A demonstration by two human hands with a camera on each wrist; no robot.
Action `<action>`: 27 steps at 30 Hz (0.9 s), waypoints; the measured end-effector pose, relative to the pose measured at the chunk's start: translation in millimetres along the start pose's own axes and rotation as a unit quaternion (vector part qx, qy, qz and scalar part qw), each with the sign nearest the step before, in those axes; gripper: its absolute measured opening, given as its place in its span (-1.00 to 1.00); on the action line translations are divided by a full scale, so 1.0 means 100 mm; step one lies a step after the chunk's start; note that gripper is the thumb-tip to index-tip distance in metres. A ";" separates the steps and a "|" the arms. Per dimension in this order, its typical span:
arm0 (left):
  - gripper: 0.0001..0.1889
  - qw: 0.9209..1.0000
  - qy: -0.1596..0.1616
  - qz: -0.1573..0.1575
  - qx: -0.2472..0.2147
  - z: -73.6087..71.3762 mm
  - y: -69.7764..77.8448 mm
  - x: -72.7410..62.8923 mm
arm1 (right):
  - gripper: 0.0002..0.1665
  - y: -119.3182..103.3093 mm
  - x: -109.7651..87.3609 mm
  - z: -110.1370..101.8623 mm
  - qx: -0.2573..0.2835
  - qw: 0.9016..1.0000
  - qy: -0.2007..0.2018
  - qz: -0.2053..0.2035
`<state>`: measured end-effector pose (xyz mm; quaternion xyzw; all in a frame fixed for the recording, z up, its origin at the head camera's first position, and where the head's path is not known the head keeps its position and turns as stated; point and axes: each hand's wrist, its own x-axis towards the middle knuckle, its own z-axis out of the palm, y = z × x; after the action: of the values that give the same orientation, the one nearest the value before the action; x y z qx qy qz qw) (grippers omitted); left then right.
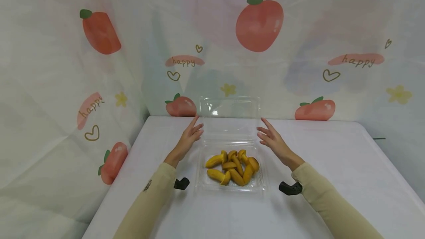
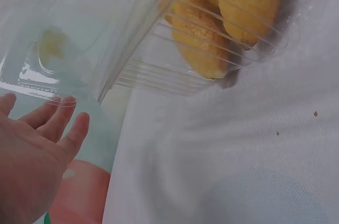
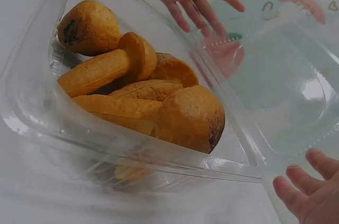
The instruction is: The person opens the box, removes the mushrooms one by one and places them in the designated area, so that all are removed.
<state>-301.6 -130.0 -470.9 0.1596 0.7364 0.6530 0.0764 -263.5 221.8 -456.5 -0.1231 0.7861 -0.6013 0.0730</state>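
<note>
A clear plastic clamshell box (image 1: 264,186) sits on the table with its hinged lid (image 1: 230,117) raised at the back. Several yellow-brown mushrooms (image 1: 217,175) lie in the base. My left hand (image 1: 186,138) is at the left side of the lid, fingers extended; in the left wrist view its fingertips (image 2: 68,102) overlap the lid's edge, and whether they touch it I cannot tell. Opposite it, my right hand (image 1: 276,142) is beside the lid's right side, fingers spread and loosely bent, its fingertips (image 3: 288,188) close to the plastic. Neither hand grips anything.
A white cloth covers the table (image 1: 332,180). Behind it and to the left hangs a curtain (image 1: 212,28) printed with peaches and the word happy. Black wrist mounts (image 1: 290,188) stick out from both beige sleeves (image 1: 151,194).
</note>
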 end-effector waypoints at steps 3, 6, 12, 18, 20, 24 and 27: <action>-0.31 1.000 0.003 -0.007 0.001 0.00 -0.02 0.02 | -0.13 0.03 0.03 0.00 0.010 1.000 0.000 0.005; -0.33 1.000 0.002 -0.019 0.000 0.00 -0.05 0.04 | -0.15 0.06 0.07 0.00 0.016 1.000 -0.004 0.009; -0.35 0.998 0.009 -0.052 -0.017 0.00 -0.09 0.10 | -0.20 0.12 0.12 0.01 0.015 0.999 -0.005 0.030; -0.39 0.996 0.020 -0.075 -0.041 0.01 -0.12 0.12 | -0.21 0.18 0.16 0.03 0.002 0.998 -0.012 0.061; -0.39 0.995 0.018 -0.087 -0.037 0.01 -0.13 0.13 | -0.20 0.19 0.17 0.04 -0.005 0.997 -0.015 0.074; -0.37 0.994 0.010 -0.111 -0.022 0.01 -0.15 0.13 | -0.19 0.21 0.19 0.05 -0.010 0.996 -0.020 0.092; -0.37 0.992 0.007 -0.127 -0.012 0.01 -0.16 0.13 | -0.19 0.23 0.20 0.06 -0.014 0.995 -0.022 0.102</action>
<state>-315.5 -126.3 -486.0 0.0590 0.7433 0.6480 0.1554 -283.2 216.4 -479.2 -0.0566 0.8008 -0.5773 0.1490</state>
